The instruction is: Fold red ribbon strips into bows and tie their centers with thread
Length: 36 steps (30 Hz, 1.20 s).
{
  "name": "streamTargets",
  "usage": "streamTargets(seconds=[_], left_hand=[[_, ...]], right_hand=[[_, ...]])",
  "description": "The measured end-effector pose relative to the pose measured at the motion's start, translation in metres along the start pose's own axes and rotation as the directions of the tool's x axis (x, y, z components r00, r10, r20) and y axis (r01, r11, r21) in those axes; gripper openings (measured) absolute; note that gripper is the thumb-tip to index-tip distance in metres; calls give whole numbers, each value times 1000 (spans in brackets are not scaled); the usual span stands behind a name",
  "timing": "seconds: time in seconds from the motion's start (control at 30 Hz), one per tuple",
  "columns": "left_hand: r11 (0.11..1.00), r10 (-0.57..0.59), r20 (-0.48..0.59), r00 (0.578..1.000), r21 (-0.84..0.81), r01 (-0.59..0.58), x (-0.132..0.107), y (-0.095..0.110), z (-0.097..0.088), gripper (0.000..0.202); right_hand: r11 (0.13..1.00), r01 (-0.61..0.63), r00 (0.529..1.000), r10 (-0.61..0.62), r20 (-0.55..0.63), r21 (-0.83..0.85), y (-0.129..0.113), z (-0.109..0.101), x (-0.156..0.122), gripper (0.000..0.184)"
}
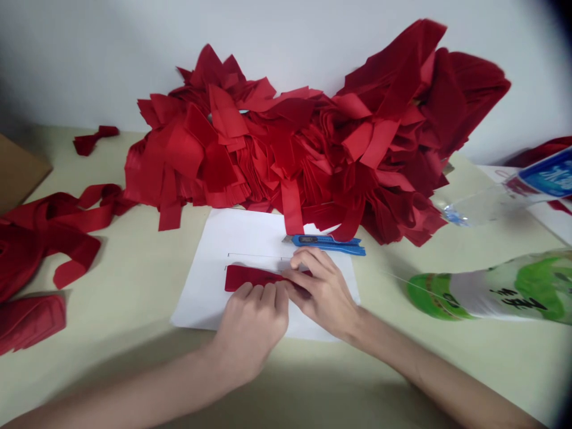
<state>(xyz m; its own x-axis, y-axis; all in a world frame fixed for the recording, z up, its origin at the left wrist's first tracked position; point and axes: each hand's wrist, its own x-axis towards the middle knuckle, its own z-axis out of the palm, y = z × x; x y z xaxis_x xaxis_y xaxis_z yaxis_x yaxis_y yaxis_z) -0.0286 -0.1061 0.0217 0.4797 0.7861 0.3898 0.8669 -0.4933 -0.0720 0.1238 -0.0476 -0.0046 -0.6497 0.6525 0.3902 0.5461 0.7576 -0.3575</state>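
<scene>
A folded red cloth strip [243, 276] lies on a white paper sheet [241, 235] in the middle of the table. My left hand [252, 325] rests on the strip's near edge with fingers curled down against it. My right hand [322, 292] presses its fingertips together on the strip's right end. Just beyond the hands lies a blue utility knife [328, 242], untouched.
A big heap of red cloth strips [308, 143] fills the back of the table against the wall. More red strips [49, 226] lie at the left, by a brown box [18, 173]. A green-labelled bottle [496, 292] and a clear bottle [504, 193] lie at the right.
</scene>
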Motion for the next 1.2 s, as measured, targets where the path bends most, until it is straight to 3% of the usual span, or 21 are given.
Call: streamTargets(seconds=[0.17, 0.37, 0.47, 0.67, 0.87, 1.03, 1.2], left_hand=[[1000, -18, 79, 997, -20, 20, 1, -1, 1, 26], [934, -240, 218, 946, -214, 286, 10, -23, 6, 15], [897, -265, 282, 922, -280, 343, 15, -30, 11, 12], [879, -189, 333, 924, -362, 311, 20, -31, 14, 15], [867, -30, 368, 929, -454, 208, 31, -41, 15, 27], [900, 49, 407, 912, -414, 136, 38, -43, 17, 29], [944, 55, 412, 909, -317, 87, 39, -38, 15, 27]], right_hand=[[1000, -9, 1000, 9, 6, -2, 0, 0, 0, 15], [999, -27, 999, 28, -33, 35, 1, 2, 0, 13], [998, -32, 999, 34, -41, 54, 1, 2, 0, 13], [996, -48, 998, 50, -32, 70, 1, 2, -1, 12], [993, -76, 997, 77, -7, 85, 2, 4, -3, 12], [990, -106, 994, 104, 26, 90, 2, 3, -3, 13], [985, -148, 989, 146, 32, 89, 1, 1, -4, 15]])
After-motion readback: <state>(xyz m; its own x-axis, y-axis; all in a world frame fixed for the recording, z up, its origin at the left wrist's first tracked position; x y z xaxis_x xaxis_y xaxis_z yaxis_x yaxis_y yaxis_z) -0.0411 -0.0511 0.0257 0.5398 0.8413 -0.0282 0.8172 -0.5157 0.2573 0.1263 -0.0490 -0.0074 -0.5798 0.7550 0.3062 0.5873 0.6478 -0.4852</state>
